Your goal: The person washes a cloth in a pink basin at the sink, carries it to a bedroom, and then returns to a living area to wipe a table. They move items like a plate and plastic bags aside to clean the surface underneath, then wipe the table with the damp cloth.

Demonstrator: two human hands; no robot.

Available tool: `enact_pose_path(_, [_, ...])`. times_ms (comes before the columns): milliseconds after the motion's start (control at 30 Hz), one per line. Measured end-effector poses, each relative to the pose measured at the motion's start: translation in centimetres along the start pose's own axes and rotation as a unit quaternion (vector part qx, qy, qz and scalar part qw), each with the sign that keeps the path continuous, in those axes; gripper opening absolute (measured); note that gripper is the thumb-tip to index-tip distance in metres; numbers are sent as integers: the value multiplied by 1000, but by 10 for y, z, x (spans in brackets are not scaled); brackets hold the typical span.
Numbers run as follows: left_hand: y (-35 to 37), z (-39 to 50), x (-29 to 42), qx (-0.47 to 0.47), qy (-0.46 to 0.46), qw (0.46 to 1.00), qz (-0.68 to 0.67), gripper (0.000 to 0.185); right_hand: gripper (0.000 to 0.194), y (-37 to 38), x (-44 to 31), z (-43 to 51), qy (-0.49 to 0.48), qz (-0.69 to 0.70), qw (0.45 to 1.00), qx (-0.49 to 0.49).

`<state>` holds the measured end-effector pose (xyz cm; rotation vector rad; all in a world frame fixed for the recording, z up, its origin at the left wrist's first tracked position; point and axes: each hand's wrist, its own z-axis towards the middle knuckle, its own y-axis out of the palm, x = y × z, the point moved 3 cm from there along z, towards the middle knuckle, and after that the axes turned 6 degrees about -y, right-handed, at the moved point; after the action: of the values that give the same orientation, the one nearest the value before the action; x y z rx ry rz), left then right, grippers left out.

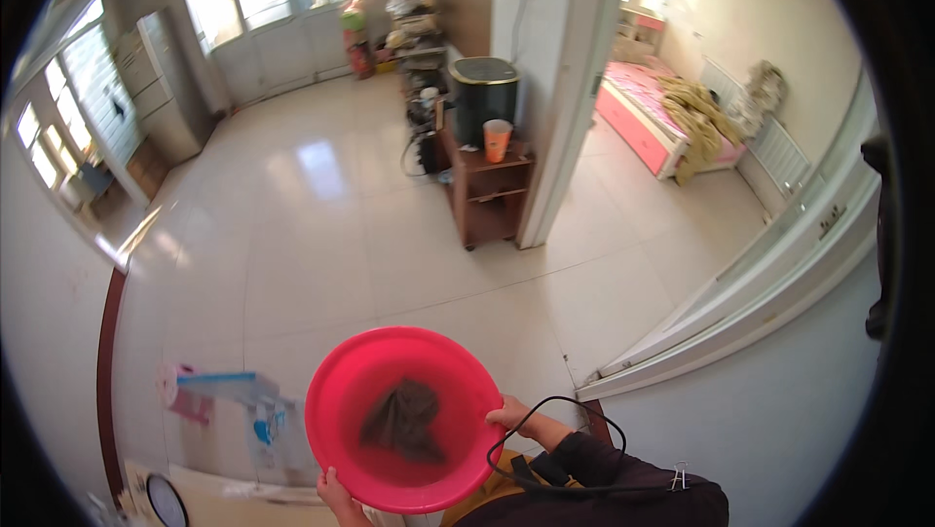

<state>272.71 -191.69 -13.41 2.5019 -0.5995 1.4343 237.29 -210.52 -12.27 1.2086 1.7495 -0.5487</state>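
A pink plastic basin (329, 373) is held in front of me by both hands, above the tiled floor. Inside it lies a dark grey cloth (403, 421), bunched up in what looks like water. My left hand (337, 494) grips the rim at the lower left, its thumb over the edge. On the right side of the rim, my right hand (515, 414) holds on, with the thumb on top and the other fingers mostly hidden beneath. A black cable (553, 399) loops over my right forearm, and a binder clip (679, 477) is fixed to it at the dark sleeve.
A brown wheeled cabinet (493, 180) carries a dark bin (484, 99) and an orange cup (497, 140). Past the door frame (566, 125) stands a pink bed (635, 132). A blurred blue-and-pink object (215, 379) is at lower left, near a table edge (241, 494). Further back is a refrigerator (164, 96).
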Motion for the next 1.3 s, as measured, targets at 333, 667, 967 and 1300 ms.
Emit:
enact_pose_path(333, [126,4,32,-143,-16,988,49,20,45,-78,-31,2,-62,70,994,63])
enact_pose_path(667, [241,-11,74,-376,-27,902,210,44,49,-133,-33,12,-146,128,962,194])
enact_pose_path(967, [364,22,46,-332,-106,918,188,22,50,-203,-18,28,-121,138,940,288])
enact_pose_path(1300, [516,8,24,-318,-144,896,275,21,39,-313,-50,45,-86,183,919,339])
